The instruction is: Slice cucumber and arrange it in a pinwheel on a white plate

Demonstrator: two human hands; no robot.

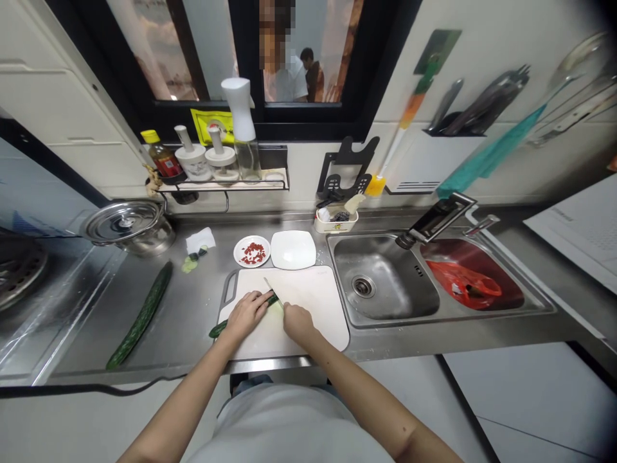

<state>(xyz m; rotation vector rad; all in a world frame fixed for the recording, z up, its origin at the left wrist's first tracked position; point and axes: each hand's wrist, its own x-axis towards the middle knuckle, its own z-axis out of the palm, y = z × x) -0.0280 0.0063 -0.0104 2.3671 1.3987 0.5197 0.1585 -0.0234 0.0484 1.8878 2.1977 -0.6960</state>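
Note:
On the white cutting board (315, 308) lies a dark green cucumber (218, 329), its middle covered by my left hand (247, 315), whose fingers press it down. My right hand (297, 323) is closed round the handle of a knife (274, 290). The blade points up and to the left, at the cucumber's right end. Behind the board stand a small white plate (240, 253) with red pieces and a bare white square plate (293, 249). A whole cucumber (141, 318) rests on the steel counter to the left.
To the right is a double sink (385, 276) with a red plastic bag (463, 285) in its far basin. A lidded steel pot (144, 231) stands at the back left, near a white paper (200, 240). Seasoning containers fill a rack (226, 185) above the counter.

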